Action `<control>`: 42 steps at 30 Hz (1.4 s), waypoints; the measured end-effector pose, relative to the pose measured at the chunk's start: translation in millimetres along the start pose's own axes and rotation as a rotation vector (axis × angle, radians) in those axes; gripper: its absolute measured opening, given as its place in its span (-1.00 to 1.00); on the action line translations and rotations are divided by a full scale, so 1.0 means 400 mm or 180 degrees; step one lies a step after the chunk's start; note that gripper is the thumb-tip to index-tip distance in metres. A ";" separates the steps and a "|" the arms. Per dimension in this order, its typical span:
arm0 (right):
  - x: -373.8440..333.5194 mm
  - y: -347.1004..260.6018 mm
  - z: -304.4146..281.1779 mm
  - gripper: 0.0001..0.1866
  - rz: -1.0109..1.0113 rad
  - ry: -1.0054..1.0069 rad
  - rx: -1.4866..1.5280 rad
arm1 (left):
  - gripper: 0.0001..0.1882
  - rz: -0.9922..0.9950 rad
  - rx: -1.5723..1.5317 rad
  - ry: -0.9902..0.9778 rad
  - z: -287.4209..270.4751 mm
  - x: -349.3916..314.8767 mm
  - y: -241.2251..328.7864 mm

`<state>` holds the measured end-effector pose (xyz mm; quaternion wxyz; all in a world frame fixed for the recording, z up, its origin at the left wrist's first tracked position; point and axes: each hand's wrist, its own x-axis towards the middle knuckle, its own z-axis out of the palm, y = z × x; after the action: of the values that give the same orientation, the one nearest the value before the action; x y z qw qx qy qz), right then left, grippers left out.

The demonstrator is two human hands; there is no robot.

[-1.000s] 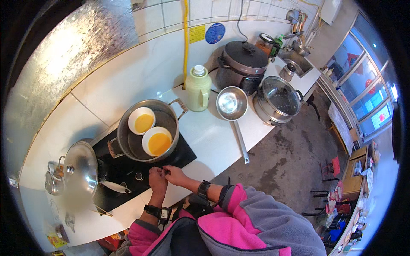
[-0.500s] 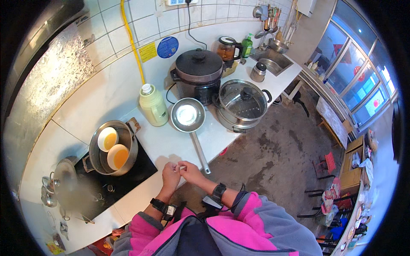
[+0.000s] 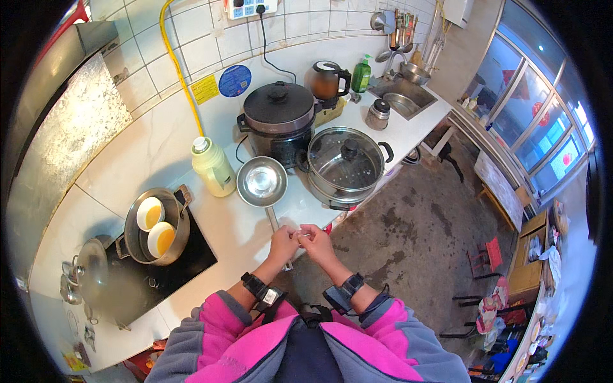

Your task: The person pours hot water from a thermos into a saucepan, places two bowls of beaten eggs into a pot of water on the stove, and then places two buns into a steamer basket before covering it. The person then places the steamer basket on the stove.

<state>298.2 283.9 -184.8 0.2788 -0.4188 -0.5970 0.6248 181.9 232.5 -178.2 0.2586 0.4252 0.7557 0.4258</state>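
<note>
Head view: your left hand (image 3: 283, 244) and right hand (image 3: 317, 242) meet near the front edge of the counter (image 3: 220, 223), fingers curled in and fingertips brought together. Something small and clear may sit between them, but it is too small to make out, so you cannot tell from here whether either hand has hold of anything.

Right beneath your left hand runs the handle (image 3: 273, 219) of the metal pan (image 3: 262, 183); whether you touch it or hover over it cannot be told. The pan sits inward from the counter's front edge, between the pale green thermos (image 3: 214, 167) and the steamer pot (image 3: 345, 169), with its handle pointing to that front edge — the tip shows just below your left hand.

The pan looks thin-walled, so it should be fairly light, stiff and hard to damage. Its smooth, narrow handle could roll in damp fingers, and the round end probably outweighs it — a full grip well up the handle, toward the bowl of the pan, would steady it best.

Toward the counter's left end, a wide pot (image 3: 179, 220) holding two white bowls (image 3: 161, 240) stands on the black cooktop (image 3: 195, 252).
</note>
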 end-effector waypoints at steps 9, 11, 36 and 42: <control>0.047 -0.052 -0.090 -0.56 0.0056 0.0360 0.0123 | -0.80 0.0045 -0.0054 -0.0395 0.050 0.081 0.082; 0.054 -0.064 -0.100 -0.55 0.0070 0.0342 0.0226 | -0.79 0.0042 -0.0054 -0.0473 0.054 0.093 0.096; 0.485 -0.155 -0.440 -0.35 -0.1051 0.0879 -0.1199 | -0.69 -0.0364 -0.0672 0.0168 0.310 0.371 0.221; 0.571 -0.136 -0.453 -0.35 -0.0975 0.0599 -0.1286 | -0.69 -0.0658 -0.0401 0.0680 0.308 0.350 0.166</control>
<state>332.5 577.8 -163.5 0.3350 -0.4270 -0.7375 0.4019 232.0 423.8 -187.1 0.2453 0.2804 0.7904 0.4862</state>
